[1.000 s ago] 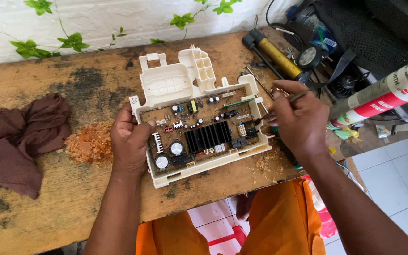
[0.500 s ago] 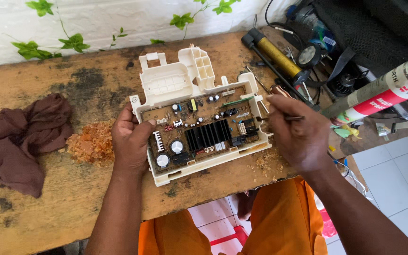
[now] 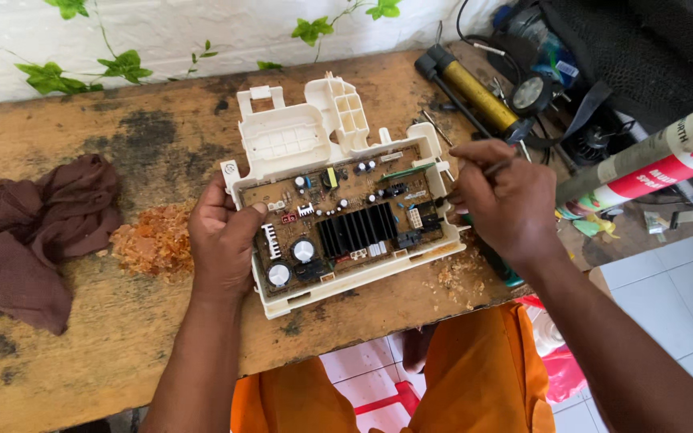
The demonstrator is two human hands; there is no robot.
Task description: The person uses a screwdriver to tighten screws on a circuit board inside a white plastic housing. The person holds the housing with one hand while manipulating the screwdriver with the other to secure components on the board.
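Both hands [image 3: 222,240] on circuit board [image 3: 346,220], perhaps probing.

Tool tip hidden behind right hand [image 3: 500,200]; board's left edge under left hand [image 3: 222,240]; spray can [image 3: 651,160] cropped at right edge.

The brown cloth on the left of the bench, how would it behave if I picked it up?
The brown cloth lies crumpled in soft folds, so it would probably droop limply. It looks thin, so likely light, and unlikely to roll or slip.

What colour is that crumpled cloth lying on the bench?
The cloth is dark maroon-brown, plain with no pattern; the head view shows it.
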